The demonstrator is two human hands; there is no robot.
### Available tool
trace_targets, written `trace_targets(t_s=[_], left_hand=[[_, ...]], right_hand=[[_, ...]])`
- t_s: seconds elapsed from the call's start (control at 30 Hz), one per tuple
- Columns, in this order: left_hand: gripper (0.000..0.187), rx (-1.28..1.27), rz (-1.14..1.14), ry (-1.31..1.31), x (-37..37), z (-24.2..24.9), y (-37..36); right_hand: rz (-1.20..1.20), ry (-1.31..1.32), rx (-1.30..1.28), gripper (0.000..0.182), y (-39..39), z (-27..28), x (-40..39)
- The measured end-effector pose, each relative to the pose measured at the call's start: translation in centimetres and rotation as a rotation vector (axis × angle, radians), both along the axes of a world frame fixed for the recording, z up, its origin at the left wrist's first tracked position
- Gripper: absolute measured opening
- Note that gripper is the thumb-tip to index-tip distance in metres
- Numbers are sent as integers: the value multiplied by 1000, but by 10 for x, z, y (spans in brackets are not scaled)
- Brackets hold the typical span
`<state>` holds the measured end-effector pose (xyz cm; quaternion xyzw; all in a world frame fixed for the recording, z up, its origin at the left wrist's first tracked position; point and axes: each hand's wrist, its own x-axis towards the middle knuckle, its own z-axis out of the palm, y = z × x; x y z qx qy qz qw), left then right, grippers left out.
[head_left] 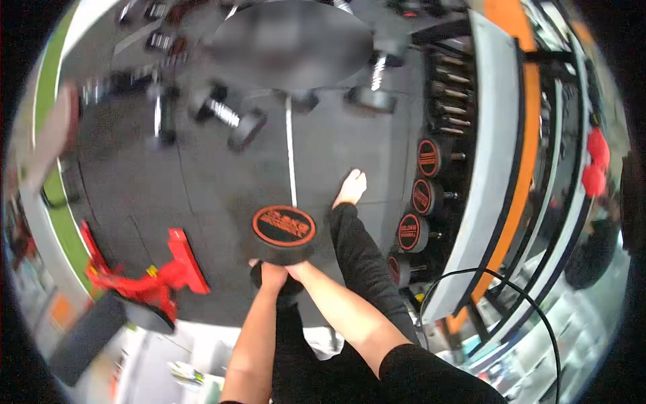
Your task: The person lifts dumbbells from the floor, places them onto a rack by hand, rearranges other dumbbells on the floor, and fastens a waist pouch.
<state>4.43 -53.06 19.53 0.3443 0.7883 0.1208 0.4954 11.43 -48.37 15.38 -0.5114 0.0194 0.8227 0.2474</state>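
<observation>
Head view: both hands together, clamped on one black dumbbell (284, 236), held in front of the body and standing roughly on end; left hand (272, 275) and right hand (298, 269) sit just under its upper head, grip and most fingers hidden by that head, lower head partly showing below the hands. Top face has an orange ring and orange lettering, too blurred to read in full. Can't tell how far it is off the dark floor (235, 175). Bare foot (351, 187) planted ahead, right of the dumbbell. White line (291, 151) on the floor runs forward from behind the upper head. More dumbbells (229, 116) lie on the floor ahead, motion-blurred. Rack (498, 155) on the right, orange-marked weights (422, 195) along its near side. Red frame (155, 279) on the left; black cable (535, 303) loops lower right
</observation>
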Motion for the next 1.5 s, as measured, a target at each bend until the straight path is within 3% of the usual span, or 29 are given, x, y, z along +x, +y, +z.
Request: trace_targets(t_s=[0.03, 0.1, 0.17, 0.23, 0.27, 0.3, 0.37, 0.43, 0.5, 0.53, 0.63, 0.7, 0.73, 0.83, 0.87, 1.0, 1.07, 1.1, 1.13, 1.17, 1.2, 1.23, 1.27, 1.3, 1.37, 1.43, 1.5], left_hand=[[44, -56, 67, -29, 0, 18, 22], [36, -484, -278, 79, -3, 57, 87], [27, -389, -384, 113, 16, 102, 151], [27, -404, -519, 139, 35, 107, 190], [28, -425, -582, 112, 51, 115, 218], [28, -452, -708, 118, 62, 101, 235], [27, -332, -720, 95, 98, 101, 275], [27, -315, -985, 52, 123, 70, 304], [37, -343, -974, 16, 166, 75, 345], [42, -251, -970, -21, 179, 67, 350], [43, -326, -1141, -14, 236, 76, 386], [43, -233, -1216, -100, 263, 64, 395], [37, -277, -1314, -8, 289, 79, 413], [24, -79, -1323, -77, 350, 125, 449], [32, -332, -1288, -50, 382, 148, 471], [30, -276, -1346, -105, 454, 114, 504], [27, -279, -1372, -185, 483, 84, 521], [21, -146, -1534, -20, 498, 76, 529], [18, -233, -1086, -311, 503, 14, 518], [16, -321, -1141, -258, 516, 28, 533], [12, -363, -1100, -267, 523, 16, 540], [8, -392, -1009, -347, 531, 40, 548], [8, -426, -1207, -232, 535, 67, 561], [8, -474, -1189, -212, 532, 70, 564], [8, -476, -1186, -303, 529, 65, 575], [12, -509, -1134, -368, 521, 58, 585], [31, -186, -1510, -111, 518, 87, 597]], right_hand=[[307, -175, 89, 51, -30, -24, 8], [-305, 132, 77, 37, 28, 33, 17], [-206, 51, 87, 9, 66, 57, 37], [-303, 142, -186, 5, 85, 49, 57], [-367, 55, -161, 7, 114, 64, 70], [-376, 12, -190, 10, 139, 78, 87], [-426, -5, -237, 11, 176, 66, 119], [-482, 20, -378, 11, 211, 64, 150], [-496, 45, -118, 11, 224, 42, 192], [-585, -15, -171, 11, 243, 42, 202], [-716, -112, -205, 11, 270, 72, 253], [-917, -51, -255, 8, 281, 61, 281], [-913, -25, -226, 7, 297, 74, 305], [-850, -142, -352, 21, 351, 145, 381], [-918, -259, -344, 24, 372, 167, 401], [-924, -151, -323, 18, 411, 156, 481], [-960, -494, -181, 15, 433, 155, 506], [-953, -480, -170, 14, 443, 149, 521], [-930, -450, -100, 14, 443, 132, 533], [-935, -426, -171, 15, 454, 128, 542], [-934, -404, -216, 16, 461, 111, 550], [-938, -488, -227, 18, 471, 100, 552], [-905, -489, -318, 18, 479, 97, 551], [-866, -350, -112, 16, 466, 82, 554], [-653, -343, -490, 15, 491, 129, 554], [-772, -468, -478, 14, 504, 111, 543], [-997, -576, -468, 16, 514, 107, 537]])
